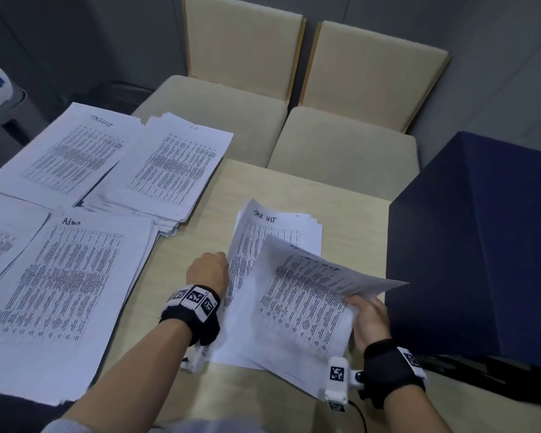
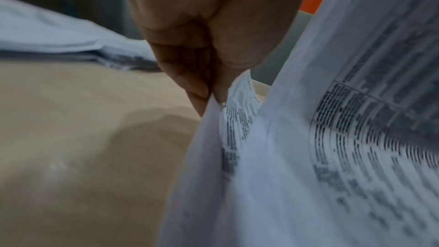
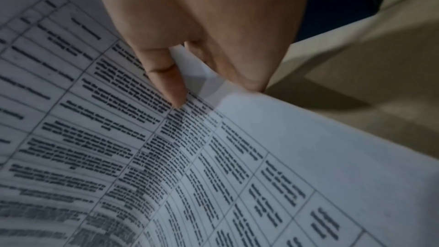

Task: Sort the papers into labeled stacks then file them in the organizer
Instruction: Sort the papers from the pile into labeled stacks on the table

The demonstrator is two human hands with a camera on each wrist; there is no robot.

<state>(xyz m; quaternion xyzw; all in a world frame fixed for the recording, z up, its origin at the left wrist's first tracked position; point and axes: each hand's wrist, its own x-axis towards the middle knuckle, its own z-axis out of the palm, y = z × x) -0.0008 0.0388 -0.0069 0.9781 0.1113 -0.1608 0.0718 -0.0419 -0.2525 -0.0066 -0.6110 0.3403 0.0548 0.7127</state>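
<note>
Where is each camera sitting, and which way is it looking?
Head: sits on the person's head, looking forward and down at the table, paper stacks, left hand and right hand, with both forearms showing.
Left wrist: sits on the left wrist, looking along the fingers pinching a sheet's edge.
Right wrist: sits on the right wrist, looking along the fingers holding a printed sheet.
Shared: every view shows the held printed papers.

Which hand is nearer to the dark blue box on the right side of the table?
The right hand: it holds a sheet right beside the dark blue box. The left hand grips papers farther away, across the sheets.
</note>
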